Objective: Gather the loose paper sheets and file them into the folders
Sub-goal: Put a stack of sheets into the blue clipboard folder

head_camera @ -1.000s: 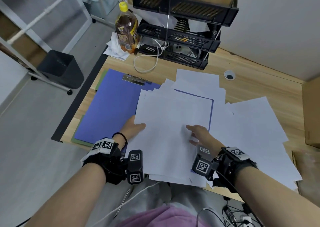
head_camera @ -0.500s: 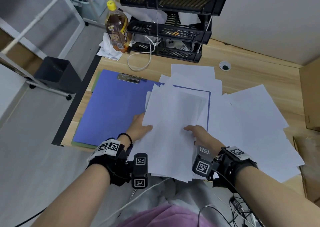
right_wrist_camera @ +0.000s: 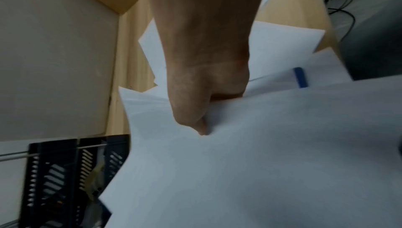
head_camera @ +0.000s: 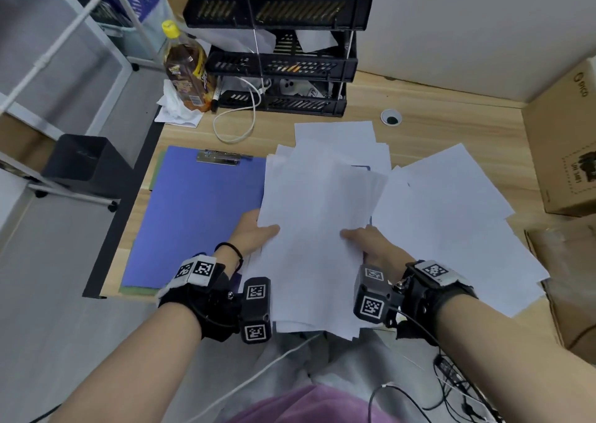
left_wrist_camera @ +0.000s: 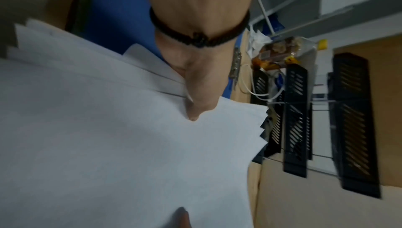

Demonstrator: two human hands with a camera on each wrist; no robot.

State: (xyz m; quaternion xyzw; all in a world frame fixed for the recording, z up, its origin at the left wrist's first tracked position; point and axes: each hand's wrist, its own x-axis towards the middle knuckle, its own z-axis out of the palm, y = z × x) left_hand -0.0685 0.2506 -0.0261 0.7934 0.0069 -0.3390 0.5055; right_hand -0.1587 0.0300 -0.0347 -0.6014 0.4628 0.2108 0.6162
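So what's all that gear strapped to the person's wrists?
Bare forearms, no sleeves. Each wrist carries a black strap with a boxy black camera block bearing square black-and-white coded tags; the right block trails a thin cable. The left wrist also wears a thin black band.

Wooden desk (head_camera: 451, 126) against a plain pale wall (head_camera: 467, 29).
A black tiered tray rack (head_camera: 277, 64) stands at the desk's far edge; grey floor (head_camera: 48, 293) lies off its left edge, bearing a dark bin (head_camera: 80, 164).
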